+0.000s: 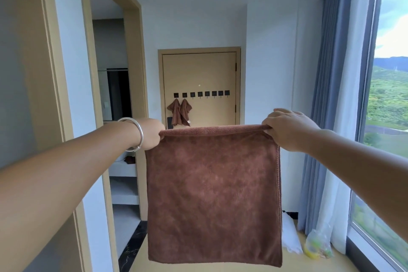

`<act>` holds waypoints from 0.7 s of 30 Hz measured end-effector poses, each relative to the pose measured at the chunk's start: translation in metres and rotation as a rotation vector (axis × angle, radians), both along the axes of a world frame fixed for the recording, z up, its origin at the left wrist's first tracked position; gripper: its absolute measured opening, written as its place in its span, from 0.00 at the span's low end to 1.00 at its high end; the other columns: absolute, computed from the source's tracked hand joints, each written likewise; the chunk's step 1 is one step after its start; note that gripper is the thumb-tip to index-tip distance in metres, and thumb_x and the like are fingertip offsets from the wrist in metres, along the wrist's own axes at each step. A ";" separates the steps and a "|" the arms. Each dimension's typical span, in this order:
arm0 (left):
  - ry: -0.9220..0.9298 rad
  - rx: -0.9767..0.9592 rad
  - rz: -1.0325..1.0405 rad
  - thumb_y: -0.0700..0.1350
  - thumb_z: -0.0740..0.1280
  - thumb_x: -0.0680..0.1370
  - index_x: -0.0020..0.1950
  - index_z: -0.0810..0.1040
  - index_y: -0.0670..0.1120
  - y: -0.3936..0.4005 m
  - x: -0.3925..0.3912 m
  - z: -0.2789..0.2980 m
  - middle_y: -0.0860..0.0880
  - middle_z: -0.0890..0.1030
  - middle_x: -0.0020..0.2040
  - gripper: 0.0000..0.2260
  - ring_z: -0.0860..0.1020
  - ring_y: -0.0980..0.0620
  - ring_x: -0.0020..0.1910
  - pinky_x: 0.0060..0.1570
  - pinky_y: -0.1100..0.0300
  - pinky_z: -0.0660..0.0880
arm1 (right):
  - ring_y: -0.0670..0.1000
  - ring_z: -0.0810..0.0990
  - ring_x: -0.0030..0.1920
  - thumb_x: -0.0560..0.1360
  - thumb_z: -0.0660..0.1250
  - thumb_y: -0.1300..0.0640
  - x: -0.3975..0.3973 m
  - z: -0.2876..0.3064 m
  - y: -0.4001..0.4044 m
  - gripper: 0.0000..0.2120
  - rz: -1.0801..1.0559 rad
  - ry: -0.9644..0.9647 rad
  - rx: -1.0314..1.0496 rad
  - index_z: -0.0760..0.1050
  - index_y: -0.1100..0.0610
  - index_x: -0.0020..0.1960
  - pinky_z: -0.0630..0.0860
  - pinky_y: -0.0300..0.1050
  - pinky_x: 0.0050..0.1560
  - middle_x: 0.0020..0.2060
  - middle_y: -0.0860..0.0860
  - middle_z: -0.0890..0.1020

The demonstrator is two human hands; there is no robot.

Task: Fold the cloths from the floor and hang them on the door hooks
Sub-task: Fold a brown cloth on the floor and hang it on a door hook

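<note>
A brown cloth (213, 192) hangs in front of me, folded over at its top edge and stretched flat between both hands. My left hand (152, 133), with a silver bangle on the wrist, grips the top left corner. My right hand (287, 128) grips the top right corner. Far ahead, a tan door (218, 73) carries a row of several black hooks (199, 94). Two brown cloths (180, 112) hang from the two leftmost hooks.
An open doorway (114, 95) on the left leads to a darker room with shelves. On the right are blue-grey curtains (331, 117) and a tall window (388, 95). A white bag (290, 238) and a clear bag with yellow contents (318, 243) lie on the floor by the curtain.
</note>
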State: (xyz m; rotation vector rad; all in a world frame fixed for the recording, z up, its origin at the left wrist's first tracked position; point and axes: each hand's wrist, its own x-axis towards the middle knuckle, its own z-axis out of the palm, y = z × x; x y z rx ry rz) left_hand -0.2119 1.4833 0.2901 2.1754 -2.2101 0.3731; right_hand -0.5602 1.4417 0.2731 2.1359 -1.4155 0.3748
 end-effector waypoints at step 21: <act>0.042 0.000 0.105 0.43 0.55 0.81 0.35 0.67 0.48 -0.276 0.025 0.003 0.49 0.69 0.35 0.15 0.66 0.50 0.34 0.37 0.56 0.64 | 0.48 0.60 0.74 0.82 0.52 0.45 0.010 -0.010 -0.314 0.15 0.149 -0.043 0.041 0.75 0.49 0.56 0.61 0.46 0.71 0.61 0.43 0.75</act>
